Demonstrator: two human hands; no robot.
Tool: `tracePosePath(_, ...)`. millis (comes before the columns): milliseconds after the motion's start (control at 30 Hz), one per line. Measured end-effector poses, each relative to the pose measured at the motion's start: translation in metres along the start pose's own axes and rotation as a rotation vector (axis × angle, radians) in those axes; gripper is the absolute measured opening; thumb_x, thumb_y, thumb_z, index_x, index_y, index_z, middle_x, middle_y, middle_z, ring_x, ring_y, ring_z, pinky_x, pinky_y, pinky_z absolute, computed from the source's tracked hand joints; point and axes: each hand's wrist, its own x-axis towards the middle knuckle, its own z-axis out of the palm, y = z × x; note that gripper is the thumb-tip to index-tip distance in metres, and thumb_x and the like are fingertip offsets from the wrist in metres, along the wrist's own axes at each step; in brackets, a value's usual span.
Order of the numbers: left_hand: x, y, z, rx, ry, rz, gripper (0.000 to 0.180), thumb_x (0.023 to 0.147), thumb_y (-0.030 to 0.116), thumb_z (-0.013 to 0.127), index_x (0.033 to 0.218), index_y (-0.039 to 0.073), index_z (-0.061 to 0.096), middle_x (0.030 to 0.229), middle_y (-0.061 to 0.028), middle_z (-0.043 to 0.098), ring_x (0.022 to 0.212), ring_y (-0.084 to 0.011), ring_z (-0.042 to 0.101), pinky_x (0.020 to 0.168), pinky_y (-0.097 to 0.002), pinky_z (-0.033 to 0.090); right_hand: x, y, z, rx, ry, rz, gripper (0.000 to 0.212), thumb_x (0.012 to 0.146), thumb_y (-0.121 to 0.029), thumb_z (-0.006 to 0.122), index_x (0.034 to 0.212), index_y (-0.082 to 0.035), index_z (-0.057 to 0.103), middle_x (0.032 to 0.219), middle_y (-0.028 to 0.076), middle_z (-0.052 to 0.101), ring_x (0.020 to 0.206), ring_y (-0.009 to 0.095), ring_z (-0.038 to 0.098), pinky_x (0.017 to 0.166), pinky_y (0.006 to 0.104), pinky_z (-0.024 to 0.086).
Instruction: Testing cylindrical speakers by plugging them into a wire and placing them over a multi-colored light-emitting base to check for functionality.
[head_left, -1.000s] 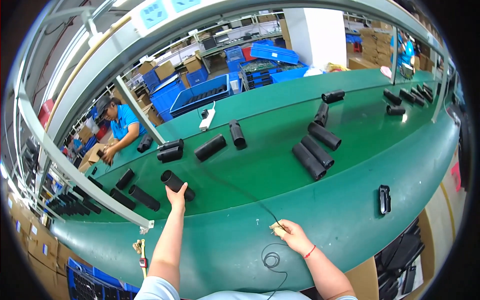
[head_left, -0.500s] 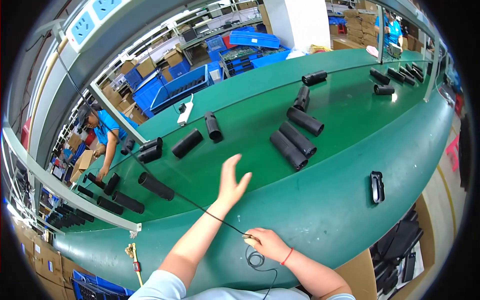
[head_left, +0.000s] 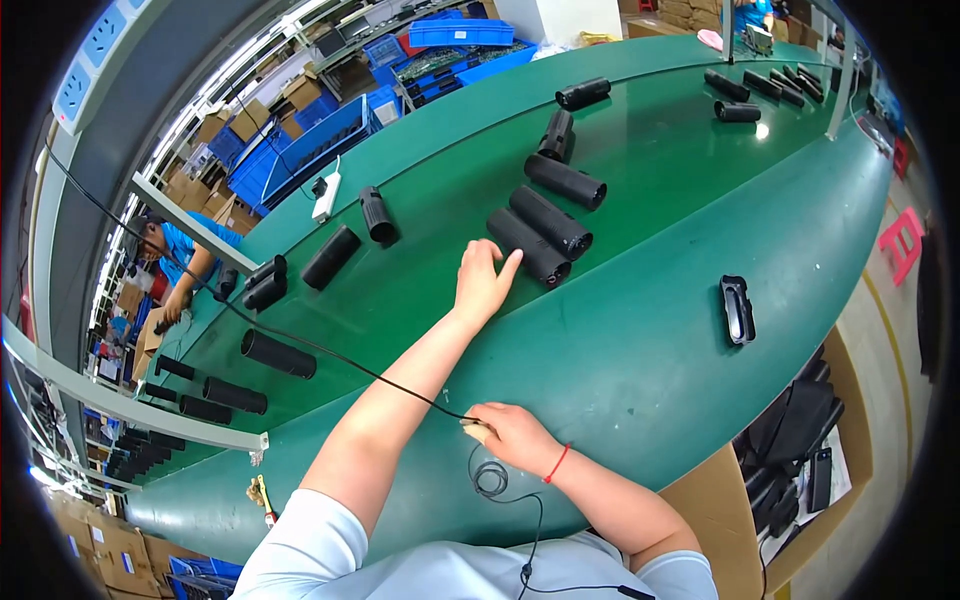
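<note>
My left hand [head_left: 484,282] is stretched out over the green belt, thumb and fingers apart and nothing in it. Its thumb overlaps the near edge of a black ribbed tube [head_left: 528,247]; whether they touch, I cannot tell. A second black tube [head_left: 552,222] lies alongside that one. Closer to me, my right hand [head_left: 512,438] is closed around a thin black cable [head_left: 375,372], which hangs below it in a small coil. Something tan, perhaps a finger cover, shows at its fingertips. A narrow black tray-shaped part [head_left: 737,311] lies on the right of the bench.
More black tubes [head_left: 278,353] lie along the belt. A metal frame post [head_left: 200,222] rises on the left. A white power strip [head_left: 326,196] lies on the far ledge. At lower right is a cardboard box [head_left: 840,500] of black parts. A co-worker [head_left: 165,260] handles parts at far left.
My left hand has moved to the edge of the near tube in the pair. The view has shifted, so the belt and tubes appear further left and higher. The right hand still grips the cable.
</note>
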Motion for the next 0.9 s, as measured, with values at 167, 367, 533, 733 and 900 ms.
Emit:
tracePosePath(167, 0.0, 0.022, 0.033, -0.003, 0.279, 0.395, 0.04, 0.079, 0.033, 0.058, 0.103, 0.002, 0.048, 0.13, -0.0243, 0.027, 0.116, -0.0377, 0.033, 0.092, -0.0465, 0.036, -0.003, -0.002, 0.006, -0.005, -0.034, -0.031, 0.016, 0.074, -0.003, 0.054, 0.089, -0.004, 0.056, 0.081, 0.008, 0.06, 0.068, 0.024, 0.055, 0.061, 0.0314, 0.044)
tracePosePath(367, 0.0, 0.052, 0.051, 0.343, 0.035, 0.308, 0.048, 0.074, 0.026, 0.064, 0.112, 0.003, 0.046, 0.133, -0.0264, 0.02, 0.122, -0.0398, 0.027, 0.092, -0.0471, 0.036, -0.003, 0.0, 0.001, 0.004, -0.034, 0.023, 0.017, 0.073, -0.007, 0.053, 0.09, -0.004, 0.056, 0.082, 0.01, 0.06, 0.071, 0.029, 0.056, 0.064, 0.0357, 0.045)
tracePosePath(533, 0.006, 0.03, 0.054, 0.288, 0.259, 0.218, 0.069, 0.069, 0.014, 0.065, 0.128, 0.004, 0.031, 0.133, -0.0284, 0.017, 0.124, -0.0401, 0.023, 0.091, -0.0465, 0.036, 0.0, -0.002, -0.004, 0.05, 0.017, -0.019, 0.016, 0.074, -0.007, 0.053, 0.089, -0.004, 0.056, 0.084, 0.011, 0.06, 0.072, 0.03, 0.056, 0.064, 0.037, 0.044)
tracePosePath(733, -0.009, -0.015, 0.012, -1.045, 0.131, -0.241, 0.062, 0.069, 0.006, 0.062, 0.121, -0.002, 0.028, 0.119, -0.0266, 0.04, 0.113, -0.0365, 0.041, 0.089, -0.0361, 0.04, 0.0, -0.003, -0.012, 0.049, -0.034, 0.02, 0.018, 0.076, -0.002, 0.055, 0.093, -0.003, 0.058, 0.081, 0.007, 0.059, 0.067, 0.018, 0.054, 0.06, 0.027, 0.043)
tracePosePath(900, -0.117, -0.053, -0.043, -2.256, -0.049, -0.305, 0.057, 0.072, 0.006, 0.055, 0.124, -0.001, 0.032, 0.122, -0.0227, 0.041, 0.11, -0.0327, 0.046, 0.092, -0.041, 0.041, -0.001, -0.016, -0.031, 0.361, -0.084, 0.236, 0.015, 0.077, 0.002, 0.056, 0.092, -0.001, 0.056, 0.079, 0.003, 0.057, 0.064, 0.007, 0.048, 0.059, 0.0184, 0.038)
